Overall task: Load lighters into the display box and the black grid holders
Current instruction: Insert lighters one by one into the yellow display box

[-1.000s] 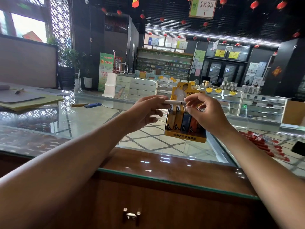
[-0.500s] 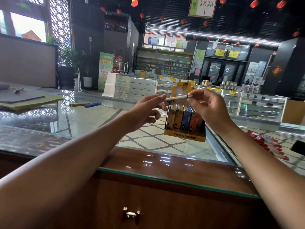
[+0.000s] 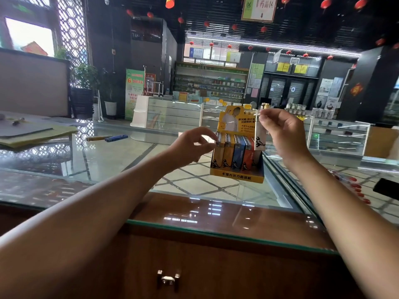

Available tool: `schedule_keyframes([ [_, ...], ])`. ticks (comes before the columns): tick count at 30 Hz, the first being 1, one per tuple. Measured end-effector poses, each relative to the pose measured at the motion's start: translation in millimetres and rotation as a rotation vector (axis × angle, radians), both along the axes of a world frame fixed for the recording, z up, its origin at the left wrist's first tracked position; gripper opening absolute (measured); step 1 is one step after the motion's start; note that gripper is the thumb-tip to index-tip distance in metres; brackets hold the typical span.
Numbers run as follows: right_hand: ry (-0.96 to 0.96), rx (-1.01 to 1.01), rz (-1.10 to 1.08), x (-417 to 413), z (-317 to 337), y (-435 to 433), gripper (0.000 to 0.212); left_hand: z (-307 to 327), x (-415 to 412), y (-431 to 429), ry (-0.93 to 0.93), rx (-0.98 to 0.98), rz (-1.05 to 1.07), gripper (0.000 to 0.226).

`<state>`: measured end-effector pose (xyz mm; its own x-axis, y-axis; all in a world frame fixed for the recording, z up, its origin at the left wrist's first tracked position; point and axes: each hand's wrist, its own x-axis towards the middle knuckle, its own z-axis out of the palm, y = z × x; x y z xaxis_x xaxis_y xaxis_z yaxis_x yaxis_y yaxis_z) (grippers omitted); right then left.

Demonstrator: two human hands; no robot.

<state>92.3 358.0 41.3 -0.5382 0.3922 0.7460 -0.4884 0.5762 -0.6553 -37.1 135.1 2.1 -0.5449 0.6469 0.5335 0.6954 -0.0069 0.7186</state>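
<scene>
The yellow display box [image 3: 237, 176] stands on the glass counter [image 3: 112, 160], its front row of lighters [image 3: 237, 153] upright. At the box's right end, the right hand [image 3: 284, 134] pinches the top of a white lighter [image 3: 260, 137] between thumb and forefinger, holding it upright over the last place in the row. At the box's left end, the left hand [image 3: 193, 145] holds nothing, fingers loosely curved, tips perhaps brushing the first lighter's cap. Well left of the box, a blue lighter [image 3: 116, 138] lies flat.
</scene>
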Motion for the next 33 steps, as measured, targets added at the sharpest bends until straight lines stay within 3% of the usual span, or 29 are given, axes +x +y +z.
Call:
schedule_keyframes([
  [11, -0.124, 0.054, -0.178, -3, -7, 20, 0.006, 0, -3, 0, -0.002, -0.004, -0.005, 0.014],
  [23, -0.364, 0.152, -0.22, -5, -13, 16, 0.015, -1, -4, 0, -0.012, -0.014, -0.018, 0.014],
  [33, -0.39, 0.147, -0.24, -4, -13, 14, 0.014, -1, -4, 0, -0.017, -0.011, -0.013, 0.016],
])
